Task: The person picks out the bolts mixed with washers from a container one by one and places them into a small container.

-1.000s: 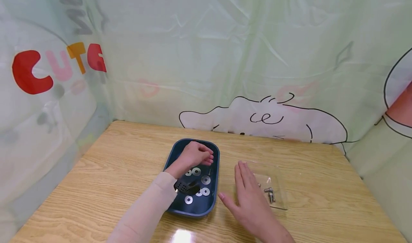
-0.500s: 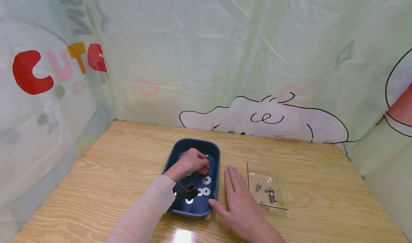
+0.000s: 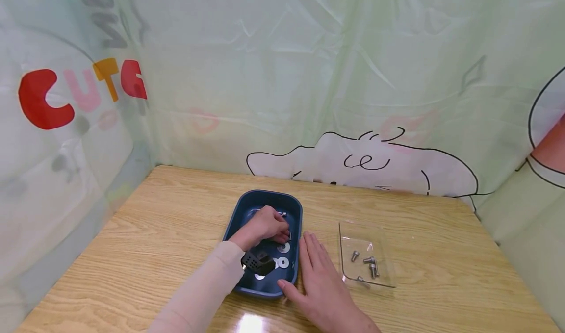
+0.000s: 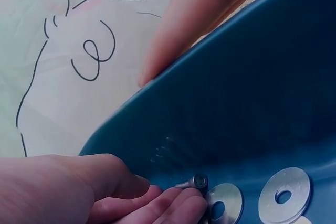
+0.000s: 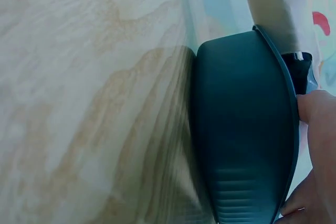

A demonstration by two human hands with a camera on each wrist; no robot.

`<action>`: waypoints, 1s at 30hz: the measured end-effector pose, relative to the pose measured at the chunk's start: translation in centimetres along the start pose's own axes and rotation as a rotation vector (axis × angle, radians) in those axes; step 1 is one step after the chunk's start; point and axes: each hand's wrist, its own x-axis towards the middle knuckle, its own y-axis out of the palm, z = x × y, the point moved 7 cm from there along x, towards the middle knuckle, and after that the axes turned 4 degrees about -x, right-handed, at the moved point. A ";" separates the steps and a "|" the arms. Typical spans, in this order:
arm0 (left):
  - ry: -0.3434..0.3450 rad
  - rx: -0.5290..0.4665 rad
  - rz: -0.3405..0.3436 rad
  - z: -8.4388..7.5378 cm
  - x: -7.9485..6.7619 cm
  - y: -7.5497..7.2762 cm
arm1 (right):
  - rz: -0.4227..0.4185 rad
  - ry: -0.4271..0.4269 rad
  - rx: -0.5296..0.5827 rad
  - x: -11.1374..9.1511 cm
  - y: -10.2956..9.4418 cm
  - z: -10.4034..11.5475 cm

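My left hand (image 3: 267, 225) reaches down inside a dark blue tray (image 3: 301, 215), near its right wall. In the left wrist view, its fingertips lie right at a socket-head screw (image 4: 199, 182) on the tray floor, with the thumb apart from it. Metal washers (image 4: 285, 195) lie next to the screw. Another small screw (image 3: 283, 214) shows toward the tray's far end. My right hand (image 3: 324, 289) lies along the outside of the tray's right side, fingers straight. The right wrist view has its thumb (image 5: 312, 108) touching the rim.
To the right of my right hand stands a clear plastic box (image 3: 379, 285) with several socket-head screws (image 3: 369, 261) inside. A black wrist camera (image 3: 258, 263) hangs over the tray's near half. A printed curtain (image 3: 282, 78) closes off the wooden table's (image 3: 176, 215) far side.
My left hand has lowered into the tray and moved slightly toward me. My right hand has slid left from beside the clear box to the tray's side, uncovering screws in the box.
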 end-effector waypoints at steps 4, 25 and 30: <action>-0.013 0.008 0.002 0.0 0.1 0.3 | 0.005 0.004 -0.018 0.1 0.1 0.0; 0.013 0.076 0.029 -0.6 -0.1 1.3 | 0.036 0.016 -0.009 0.2 0.5 0.0; 0.010 0.081 0.025 -0.8 -0.1 1.3 | 0.035 0.020 -0.007 0.3 0.5 -0.1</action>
